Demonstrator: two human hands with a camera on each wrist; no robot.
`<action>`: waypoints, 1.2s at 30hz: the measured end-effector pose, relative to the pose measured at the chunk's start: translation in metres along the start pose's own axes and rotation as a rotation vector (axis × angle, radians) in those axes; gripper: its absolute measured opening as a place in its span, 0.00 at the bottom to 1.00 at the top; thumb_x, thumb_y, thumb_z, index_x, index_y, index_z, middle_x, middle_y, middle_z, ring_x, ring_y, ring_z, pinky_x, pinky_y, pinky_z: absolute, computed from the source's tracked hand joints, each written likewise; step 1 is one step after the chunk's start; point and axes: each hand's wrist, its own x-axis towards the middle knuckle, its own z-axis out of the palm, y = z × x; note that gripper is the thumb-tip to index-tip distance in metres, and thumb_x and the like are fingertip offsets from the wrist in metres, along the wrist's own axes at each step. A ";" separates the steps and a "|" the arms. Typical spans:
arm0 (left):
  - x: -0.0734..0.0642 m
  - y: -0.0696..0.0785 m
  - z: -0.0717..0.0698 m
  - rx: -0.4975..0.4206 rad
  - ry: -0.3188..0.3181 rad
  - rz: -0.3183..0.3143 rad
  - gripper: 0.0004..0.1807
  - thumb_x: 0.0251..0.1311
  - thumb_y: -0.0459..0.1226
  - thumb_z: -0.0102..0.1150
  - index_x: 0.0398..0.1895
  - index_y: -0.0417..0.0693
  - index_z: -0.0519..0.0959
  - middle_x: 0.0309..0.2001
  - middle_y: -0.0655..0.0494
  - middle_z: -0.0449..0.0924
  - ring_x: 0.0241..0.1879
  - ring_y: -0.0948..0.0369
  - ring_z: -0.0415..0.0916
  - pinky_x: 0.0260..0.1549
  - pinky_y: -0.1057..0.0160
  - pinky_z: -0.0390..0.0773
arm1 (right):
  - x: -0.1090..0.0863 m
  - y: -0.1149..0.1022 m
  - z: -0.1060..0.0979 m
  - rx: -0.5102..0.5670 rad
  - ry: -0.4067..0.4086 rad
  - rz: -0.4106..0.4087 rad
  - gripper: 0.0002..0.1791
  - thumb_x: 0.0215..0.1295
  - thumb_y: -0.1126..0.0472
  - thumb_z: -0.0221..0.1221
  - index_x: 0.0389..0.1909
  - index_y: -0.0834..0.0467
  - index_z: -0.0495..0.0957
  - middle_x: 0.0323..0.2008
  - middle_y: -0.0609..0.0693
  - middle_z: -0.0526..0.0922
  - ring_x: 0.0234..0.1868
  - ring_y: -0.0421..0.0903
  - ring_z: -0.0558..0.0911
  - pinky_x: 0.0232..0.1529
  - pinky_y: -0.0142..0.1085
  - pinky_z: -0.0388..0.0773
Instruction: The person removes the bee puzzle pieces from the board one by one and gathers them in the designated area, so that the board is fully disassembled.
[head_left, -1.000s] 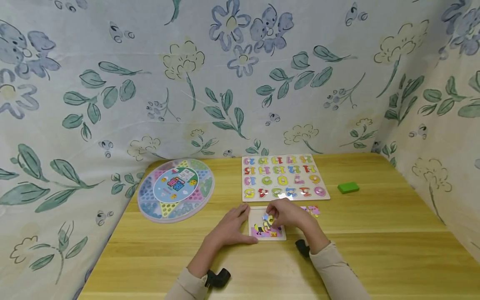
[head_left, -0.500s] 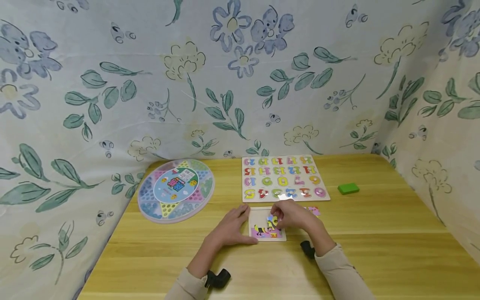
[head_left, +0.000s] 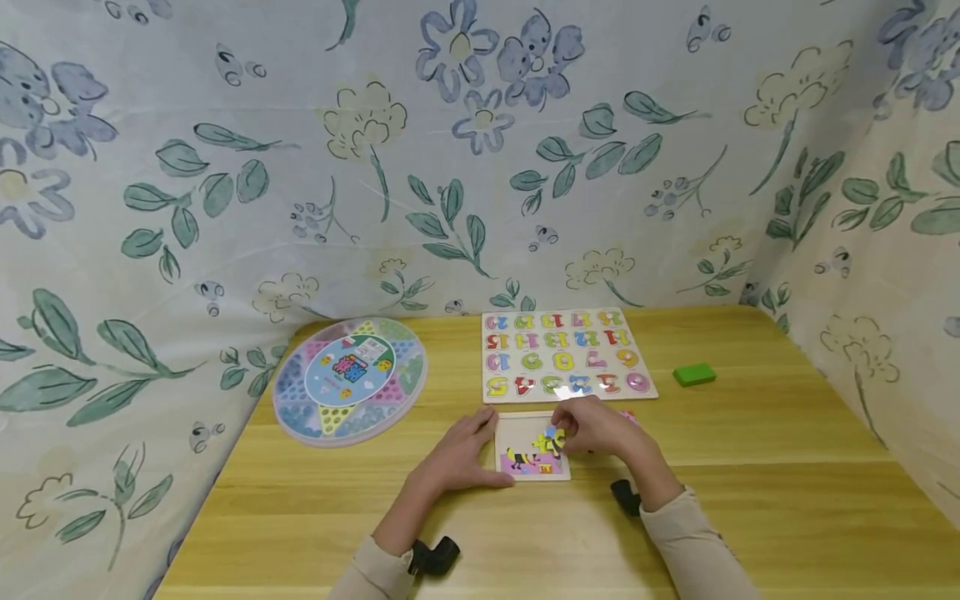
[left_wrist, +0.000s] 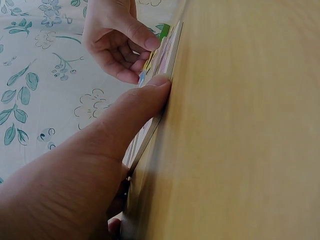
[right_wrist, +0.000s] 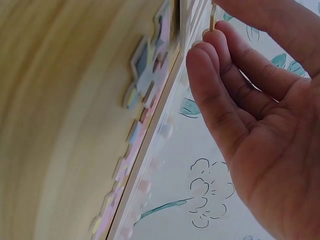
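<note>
A small wooden jigsaw tray (head_left: 513, 429) lies on the table, its lower part filled with pink, bee-patterned pieces and its upper left bare. My left hand (head_left: 462, 457) holds the tray's left side, thumb at the near corner and fingers at the far corner. The left thumb (left_wrist: 135, 112) presses on the tray's edge in the left wrist view. Over the tray's right side, my right hand (head_left: 597, 427) pinches a yellow-and-blue jigsaw piece (head_left: 551, 440), seen edge-on between the fingertips in the right wrist view. Whether that piece touches the tray is hard to tell.
Several loose jigsaw pieces (right_wrist: 147, 80) lie right of the tray, mostly hidden by my right hand in the head view. Behind it is a number puzzle board (head_left: 564, 362). A round board game (head_left: 351, 382) sits left, a green block (head_left: 694, 374) right. Floral cloth hangs behind.
My right hand has shifted a little to the right with the jigsaw piece, covering more of the loose pieces. The left hand and the tray have stayed in place.
</note>
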 end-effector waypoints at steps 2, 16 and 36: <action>0.000 -0.001 0.000 -0.003 0.001 -0.005 0.61 0.47 0.68 0.63 0.77 0.45 0.50 0.79 0.51 0.45 0.78 0.53 0.44 0.75 0.50 0.51 | 0.000 0.000 -0.001 0.008 -0.003 0.016 0.17 0.46 0.69 0.73 0.38 0.60 0.80 0.30 0.48 0.78 0.32 0.42 0.73 0.32 0.31 0.73; -0.004 0.000 0.000 -0.016 0.018 0.005 0.61 0.47 0.67 0.64 0.77 0.43 0.51 0.78 0.49 0.48 0.77 0.51 0.47 0.74 0.49 0.53 | -0.008 0.010 -0.005 0.002 0.011 0.036 0.16 0.47 0.71 0.71 0.38 0.60 0.80 0.29 0.48 0.77 0.32 0.42 0.72 0.33 0.32 0.72; -0.004 0.001 0.002 -0.012 0.001 -0.002 0.61 0.47 0.68 0.63 0.77 0.45 0.51 0.79 0.51 0.46 0.78 0.52 0.45 0.75 0.49 0.52 | -0.022 0.020 -0.008 0.044 0.043 0.012 0.18 0.46 0.72 0.72 0.39 0.63 0.80 0.31 0.49 0.78 0.34 0.44 0.74 0.33 0.31 0.74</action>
